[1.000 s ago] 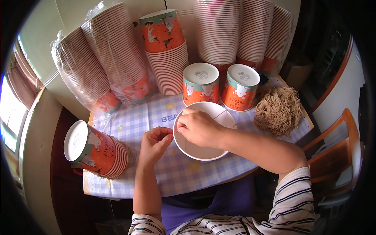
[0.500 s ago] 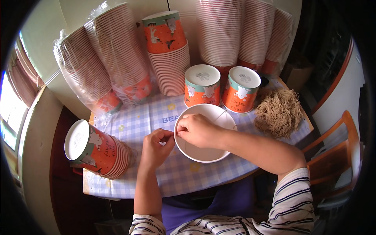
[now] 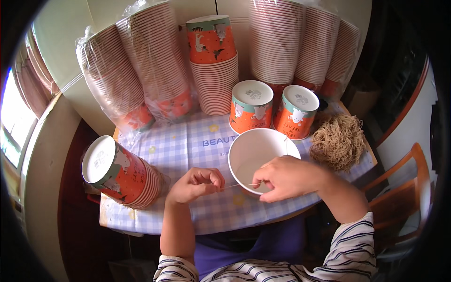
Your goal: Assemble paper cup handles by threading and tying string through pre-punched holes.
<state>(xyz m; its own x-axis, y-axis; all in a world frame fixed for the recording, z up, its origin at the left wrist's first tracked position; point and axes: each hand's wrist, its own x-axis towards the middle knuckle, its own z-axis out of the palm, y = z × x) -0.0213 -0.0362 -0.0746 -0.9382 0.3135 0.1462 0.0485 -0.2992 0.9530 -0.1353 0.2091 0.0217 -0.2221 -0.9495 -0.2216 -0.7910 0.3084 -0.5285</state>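
Bare forearms, white sleeves with dark navy stripes pushed up past the elbows, purple lap below.

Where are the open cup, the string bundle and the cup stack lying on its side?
Open cup [image 3: 257, 149]: head view, inner wall.
String bundle [image 3: 339, 140]: head view, middle of the tangle.
Lying stack [image 3: 123, 173]: head view, orange side.

**Table surface: contents**

Table [image 3: 188, 141] covered with a blue-checked cloth. At 12 o'clock: wrapped cup stacks [image 3: 141, 66] and one open stack [image 3: 213, 66]. Centre: white cup [image 3: 258, 150], mouth up. At 1 o'clock: two inverted orange cups [image 3: 272, 110]. At 3 o'clock: string bundle [image 3: 338, 141]. At 9 o'clock: toppled stack [image 3: 120, 171].
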